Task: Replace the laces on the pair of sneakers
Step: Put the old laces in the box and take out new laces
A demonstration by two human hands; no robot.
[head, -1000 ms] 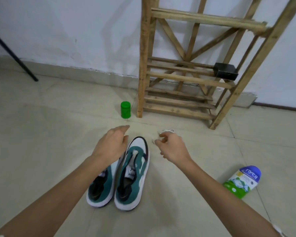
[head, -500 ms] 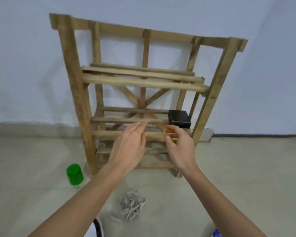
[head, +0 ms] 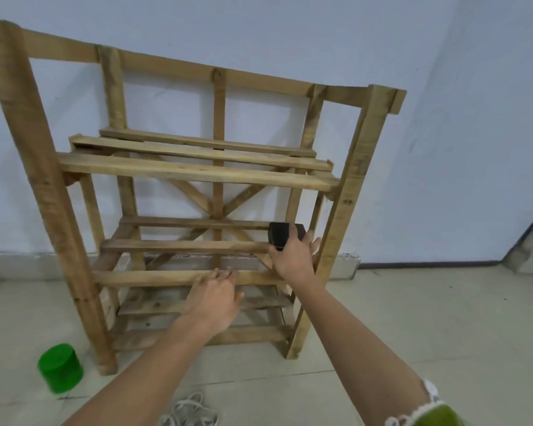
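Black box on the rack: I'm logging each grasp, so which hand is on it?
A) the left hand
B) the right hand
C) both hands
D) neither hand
B: the right hand grips the black box on the wooden rack, while the left hand reaches towards a lower front slat with nothing in it.

A wooden rack stands against the pale wall. Just left of the rack's front leg, a blurred green jar, perhaps plastic, stands on the tiled floor.
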